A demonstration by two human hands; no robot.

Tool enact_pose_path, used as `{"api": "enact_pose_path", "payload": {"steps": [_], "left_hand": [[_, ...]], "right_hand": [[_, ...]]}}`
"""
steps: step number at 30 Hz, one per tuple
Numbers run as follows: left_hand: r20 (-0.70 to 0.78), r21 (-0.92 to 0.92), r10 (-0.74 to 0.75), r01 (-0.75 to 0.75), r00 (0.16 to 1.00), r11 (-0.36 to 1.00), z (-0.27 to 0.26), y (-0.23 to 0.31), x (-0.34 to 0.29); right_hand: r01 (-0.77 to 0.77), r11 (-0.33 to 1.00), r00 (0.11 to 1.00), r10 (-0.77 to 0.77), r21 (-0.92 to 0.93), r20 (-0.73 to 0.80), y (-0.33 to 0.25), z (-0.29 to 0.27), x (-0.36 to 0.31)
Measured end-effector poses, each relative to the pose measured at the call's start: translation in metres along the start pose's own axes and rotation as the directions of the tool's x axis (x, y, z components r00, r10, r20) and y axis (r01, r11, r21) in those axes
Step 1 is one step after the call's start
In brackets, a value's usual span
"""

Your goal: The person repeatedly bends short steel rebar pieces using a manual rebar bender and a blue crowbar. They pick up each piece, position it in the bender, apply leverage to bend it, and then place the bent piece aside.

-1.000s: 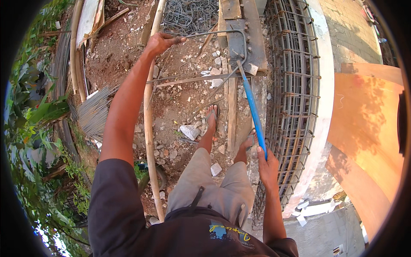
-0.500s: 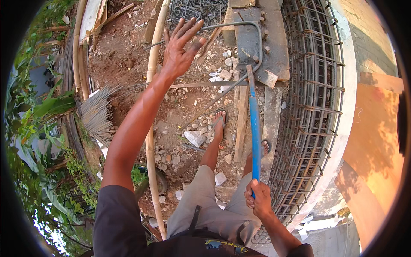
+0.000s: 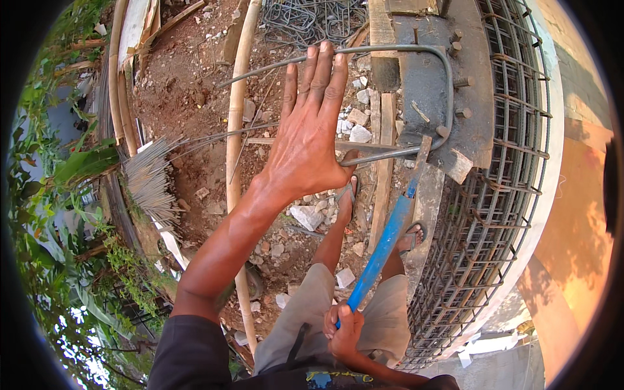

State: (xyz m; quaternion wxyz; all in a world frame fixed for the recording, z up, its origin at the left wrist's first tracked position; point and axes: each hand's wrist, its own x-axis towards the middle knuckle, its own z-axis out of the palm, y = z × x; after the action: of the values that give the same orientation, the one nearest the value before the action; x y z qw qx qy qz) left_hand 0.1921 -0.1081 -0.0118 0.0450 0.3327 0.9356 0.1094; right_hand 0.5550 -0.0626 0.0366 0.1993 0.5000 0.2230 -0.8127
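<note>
My left hand (image 3: 309, 133) is open, its straight fingers lying across a bent steel rod (image 3: 390, 49). The rod makes a U on a dark metal plate (image 3: 421, 91) fixed to a wooden bench, around short upright pegs (image 3: 463, 82). One leg runs left past my fingertips; the nearer leg passes behind my thumb side, where its end is hidden. My right hand (image 3: 344, 330) is closed around the lower end of a blue-handled bending bar (image 3: 380, 253). The bar slants up to the right, its bare metal tip at the rod's near bend, by a peg.
A long rebar cage (image 3: 513, 149) lies along the right beside a pale wall edge. A bamboo pole (image 3: 235, 143) crosses left of centre. Bent wire pieces (image 3: 312, 19) lie at the far side, thin rods (image 3: 149, 179) at left. Broken stones (image 3: 307, 218) are around my feet.
The rod's near leg has swung from a diagonal to nearly level, toward my left hand. My right hand has come left with the bar, which now slants. The whole view has shifted somewhat.
</note>
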Motion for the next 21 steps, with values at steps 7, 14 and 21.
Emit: {"api": "enact_pose_path", "payload": {"steps": [7, 14, 21], "left_hand": [[-0.273, -0.192, -0.043, -0.011, 0.961, 0.981, 0.015, -0.005, 0.013], [-0.424, -0.342, -0.075, -0.083, 0.902, 0.936, 0.020, -0.017, 0.013], [-0.549, -0.337, -0.048, -0.168, 0.834, 0.926, 0.030, -0.026, 0.022]], "right_hand": [[0.099, 0.976, 0.994, -0.105, 0.192, 0.018, 0.043, 0.088, 0.029], [0.099, 0.971, 0.992, -0.081, 0.218, -0.093, 0.039, 0.108, 0.032], [0.142, 0.959, 0.983, -0.109, 0.246, -0.145, 0.061, 0.136, 0.054]]}}
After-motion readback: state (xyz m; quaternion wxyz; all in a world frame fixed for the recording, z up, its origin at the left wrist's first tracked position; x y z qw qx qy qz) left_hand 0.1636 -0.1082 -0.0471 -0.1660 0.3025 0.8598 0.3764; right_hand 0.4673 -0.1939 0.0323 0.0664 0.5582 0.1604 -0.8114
